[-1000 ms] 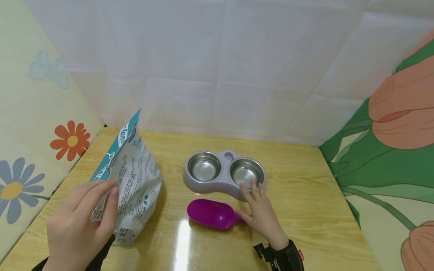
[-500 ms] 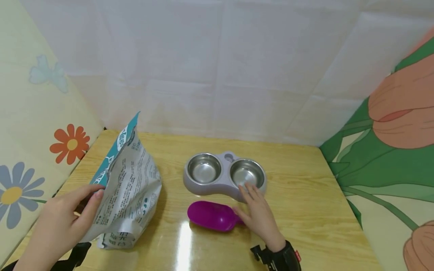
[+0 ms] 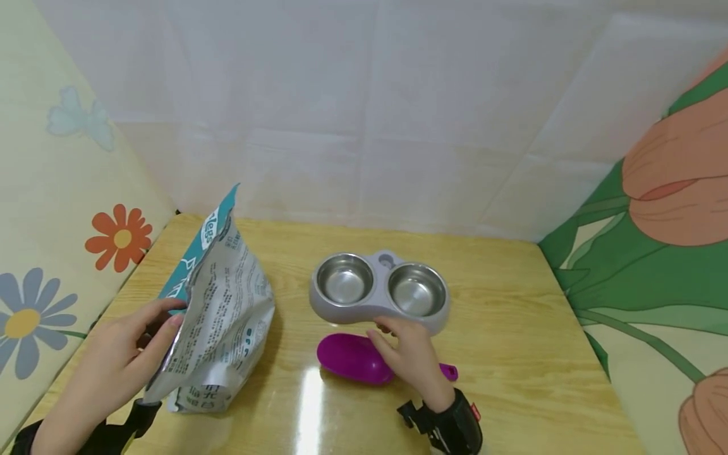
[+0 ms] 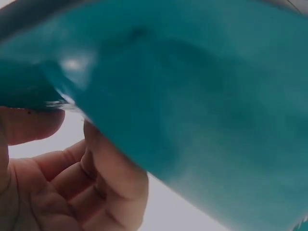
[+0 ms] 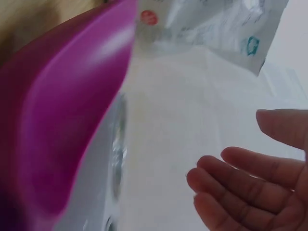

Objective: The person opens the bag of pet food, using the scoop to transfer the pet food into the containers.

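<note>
My left hand (image 3: pixel 110 357) pinches the upper left edge of a printed teal and silver foil bag (image 3: pixel 230 316), which stands leaning on the table. In the left wrist view the bag's teal face (image 4: pixel 207 110) fills most of the picture, with the thumb and fingers at its edge. A magenta scoop (image 3: pixel 349 358) lies hollow side up at mid-table, its handle end sticking out past my right hand (image 3: pixel 412 354). That hand hovers over the handle with relaxed fingers. From the right wrist, the scoop (image 5: pixel 72 106) appears at left, apart from the loosely bent fingers.
Behind the scoop sits a grey double feeder (image 3: pixel 376 294) with two steel bowls, its right half close to my right fingers. The wooden table (image 3: pixel 512 354) ends at a white cloth backdrop (image 3: pixel 370 126). Flower-patterned panels (image 3: pixel 654 284) border both sides.
My right hand has drawn back from the right bowl and moved left over the scoop handle. The left hand has shifted down and left, now pinching the bag's edge.
</note>
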Demonstrator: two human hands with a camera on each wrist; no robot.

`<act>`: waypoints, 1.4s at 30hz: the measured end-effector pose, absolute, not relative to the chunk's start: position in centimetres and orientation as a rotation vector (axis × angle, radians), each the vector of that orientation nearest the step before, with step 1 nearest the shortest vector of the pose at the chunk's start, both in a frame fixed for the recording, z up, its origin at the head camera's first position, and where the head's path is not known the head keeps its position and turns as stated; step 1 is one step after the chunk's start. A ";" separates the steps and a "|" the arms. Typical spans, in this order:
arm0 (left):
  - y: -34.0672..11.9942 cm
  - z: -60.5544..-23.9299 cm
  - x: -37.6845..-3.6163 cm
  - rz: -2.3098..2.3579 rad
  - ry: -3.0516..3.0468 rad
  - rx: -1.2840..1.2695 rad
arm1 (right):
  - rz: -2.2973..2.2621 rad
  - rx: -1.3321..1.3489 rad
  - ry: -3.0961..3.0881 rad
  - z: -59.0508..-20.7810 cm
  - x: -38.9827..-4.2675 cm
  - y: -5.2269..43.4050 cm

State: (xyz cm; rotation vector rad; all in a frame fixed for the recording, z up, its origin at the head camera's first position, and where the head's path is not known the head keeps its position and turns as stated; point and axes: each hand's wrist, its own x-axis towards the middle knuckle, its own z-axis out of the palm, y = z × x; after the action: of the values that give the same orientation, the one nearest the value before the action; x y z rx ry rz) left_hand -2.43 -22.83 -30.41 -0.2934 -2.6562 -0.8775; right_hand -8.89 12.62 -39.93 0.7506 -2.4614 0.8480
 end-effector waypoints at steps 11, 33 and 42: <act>-22.5 -30.9 -2.7 -0.912 -2.584 -0.338 | 1.115 0.917 -2.412 -37.8 -9.6 8.3; -18.7 -31.2 -3.2 -0.991 -2.548 -0.469 | 1.443 1.391 -2.251 -33.2 -8.0 -0.2; -17.8 -31.2 -3.3 -0.997 -2.588 -0.453 | 1.397 1.442 -2.233 -33.4 -7.4 -1.3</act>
State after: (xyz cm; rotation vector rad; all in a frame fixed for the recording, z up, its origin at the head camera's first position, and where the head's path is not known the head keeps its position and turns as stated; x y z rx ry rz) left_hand -3.26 -17.78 -31.22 -0.4529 -2.5876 -0.9969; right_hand -7.45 -1.34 -33.40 1.4417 -2.2329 1.3971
